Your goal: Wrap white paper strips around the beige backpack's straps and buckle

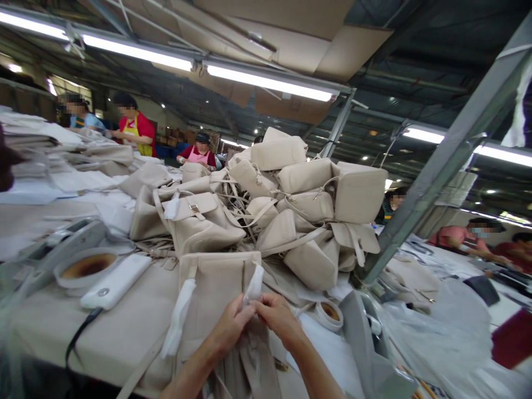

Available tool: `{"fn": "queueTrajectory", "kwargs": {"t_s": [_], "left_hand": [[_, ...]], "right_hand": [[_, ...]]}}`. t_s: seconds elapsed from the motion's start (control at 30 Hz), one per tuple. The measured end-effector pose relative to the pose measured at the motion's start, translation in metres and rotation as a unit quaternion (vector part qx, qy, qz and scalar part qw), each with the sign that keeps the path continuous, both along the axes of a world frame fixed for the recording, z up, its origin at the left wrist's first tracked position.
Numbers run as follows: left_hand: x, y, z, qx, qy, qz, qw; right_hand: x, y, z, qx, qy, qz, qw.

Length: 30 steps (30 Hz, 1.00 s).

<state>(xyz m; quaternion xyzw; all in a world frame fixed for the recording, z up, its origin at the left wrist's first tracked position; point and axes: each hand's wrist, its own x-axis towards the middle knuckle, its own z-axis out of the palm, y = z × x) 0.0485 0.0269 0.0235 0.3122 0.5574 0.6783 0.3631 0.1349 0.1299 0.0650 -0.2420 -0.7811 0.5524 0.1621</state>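
Note:
A beige handbag [216, 277] lies on the table right in front of me. White wrapping [254, 281] covers one of its straps near the top right corner. My left hand [233, 321] is closed, its fingertips pinching the lower end of this wrapping. Close against it, my right hand [277, 317] pinches the same spot, also closed. Whether the wrapping is paper or thin foam I cannot tell. A second white wrapped strap [179, 317] hangs at the bag's left side. The lower part of the bag is partly hidden by my forearms.
Beige bags [305, 208] are heaped behind the handbag. To the left are a white power bank [116, 281] with a black cable, a tape roll [86, 267] and a grey dispenser. Another tape roll [330, 315] and grey tape dispenser [374, 343] stand right. Several co-workers sit farther off.

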Motion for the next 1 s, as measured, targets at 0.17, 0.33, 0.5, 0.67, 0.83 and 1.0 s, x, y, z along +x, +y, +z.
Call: {"fn": "queueTrajectory", "kwargs": {"t_s": [0.17, 0.33, 0.5, 0.67, 0.83, 1.0], "left_hand": [[0.0, -0.001, 0.001, -0.036, -0.016, 0.04, 0.998], [-0.002, -0.004, 0.005, -0.016, -0.062, 0.004, 0.998], [-0.006, -0.004, 0.004, -0.002, -0.089, 0.007, 0.996], [-0.008, 0.001, 0.002, -0.013, -0.054, 0.02, 0.998], [-0.006, 0.002, 0.002, -0.032, -0.002, 0.035, 0.999], [-0.003, 0.0, 0.0, -0.026, 0.006, 0.046, 0.999]], "right_hand": [[0.009, 0.007, 0.003, -0.102, -0.028, 0.073, 0.992], [0.004, 0.008, -0.005, -0.092, -0.007, 0.073, 0.993], [-0.015, -0.001, -0.022, -0.069, 0.051, 0.016, 0.996], [-0.018, 0.0, -0.027, -0.076, 0.084, 0.0, 0.994], [-0.018, 0.001, -0.024, -0.028, 0.103, -0.007, 0.994], [-0.02, -0.003, -0.024, -0.008, 0.105, -0.04, 0.994]]}}
